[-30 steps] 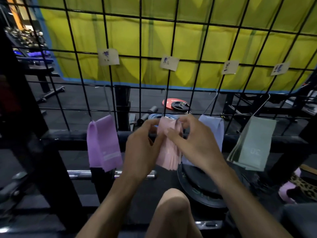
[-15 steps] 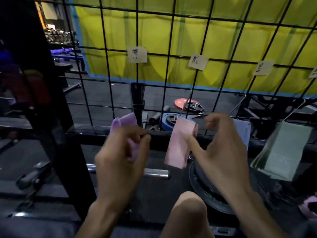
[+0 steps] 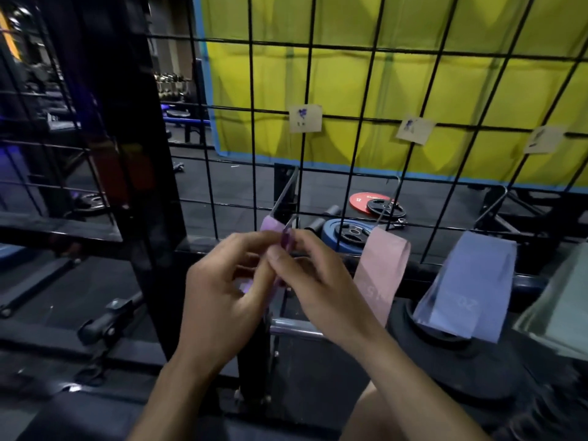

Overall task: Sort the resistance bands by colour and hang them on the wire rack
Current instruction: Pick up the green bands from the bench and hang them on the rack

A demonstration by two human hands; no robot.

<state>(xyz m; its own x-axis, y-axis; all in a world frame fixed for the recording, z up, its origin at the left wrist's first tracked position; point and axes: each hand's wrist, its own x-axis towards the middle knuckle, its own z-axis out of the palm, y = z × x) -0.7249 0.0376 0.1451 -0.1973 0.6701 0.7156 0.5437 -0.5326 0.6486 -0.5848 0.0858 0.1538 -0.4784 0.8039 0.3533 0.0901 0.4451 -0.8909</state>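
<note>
A black wire rack (image 3: 353,173) stands in front of me with paper colour labels (image 3: 304,118) clipped to it. Both hands meet at the purple band (image 3: 271,225) hanging from a metal hook at the rack's left. My left hand (image 3: 222,300) and my right hand (image 3: 313,281) pinch the purple band's folds between fingertips; most of that band is hidden behind them. To the right hang a pink band (image 3: 380,272), a blue-grey band (image 3: 467,288) marked 20, and a green band (image 3: 563,310) at the frame edge.
A thick black upright post (image 3: 127,154) stands left of the rack. Weight plates (image 3: 378,203) lie on the floor behind the mesh. A black plate (image 3: 451,361) and a chrome bar (image 3: 296,327) sit below the bands. My knee (image 3: 381,418) is at the bottom.
Both hands left the pink band and moved left to the purple band, which they now pinch together. The view has swung left, so the pink band hangs free.
</note>
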